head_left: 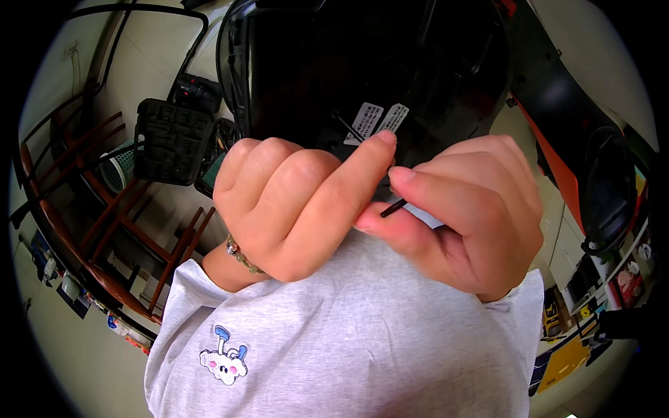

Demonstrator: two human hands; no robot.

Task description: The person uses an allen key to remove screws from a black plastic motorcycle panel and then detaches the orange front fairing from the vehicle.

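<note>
Pale floor [150,49] shows at the upper left, beside a large glossy black object [293,76] that bears two white labels [364,122]. On the left, an open black case [173,143] shows moulded recesses, too dark to tell what sits in them; a dark green part [211,173] near it is half hidden behind the left hand [300,202]. Near the case are a black power tool [197,92] and a green mesh basket [120,168], its inside mostly out of sight behind the brown chair [101,277].

Both hands meet before the grey shirt [327,334]. Thumb and forefinger of the right hand [481,209] pinch a thin dark rod [394,207]. Left fingers are curled in; a thin dark shaft [348,126] runs behind that hand's outstretched tip, and I cannot tell whether it is gripped or joins the rod.
</note>
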